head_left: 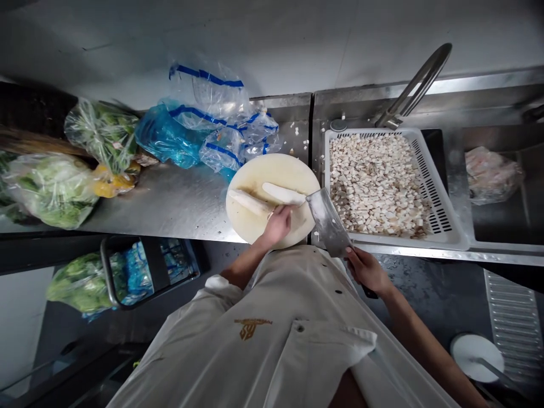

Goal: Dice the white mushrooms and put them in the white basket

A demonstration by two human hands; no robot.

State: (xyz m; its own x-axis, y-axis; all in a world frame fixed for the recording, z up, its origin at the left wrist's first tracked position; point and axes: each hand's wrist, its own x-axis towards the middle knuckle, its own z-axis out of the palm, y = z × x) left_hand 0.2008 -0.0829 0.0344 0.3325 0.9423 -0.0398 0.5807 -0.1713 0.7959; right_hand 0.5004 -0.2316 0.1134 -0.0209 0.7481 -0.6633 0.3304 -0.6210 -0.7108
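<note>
Two long white pieces, which look like king oyster mushroom, lie on the round cutting board (238, 224): a front-left piece (249, 202) and a rear piece (283, 194). My left hand (278, 225) is over the board's front part with fingers curled, close to the ends of both pieces. What its fingertips hold, if anything, is hidden. My right hand (369, 271) grips the dark handle of a cleaver (330, 224). The broad blade slants over the board's right edge, its far corner near the rear piece's right end.
Right of the board, a white slotted basket (453, 226) holds many small white diced bits. Behind it rises a faucet (419, 85); a bagged item (493, 173) lies in the sink. Left are crumpled plastic bags (178, 136), bagged greens (104, 133) and a bagged cabbage-like vegetable (59, 187).
</note>
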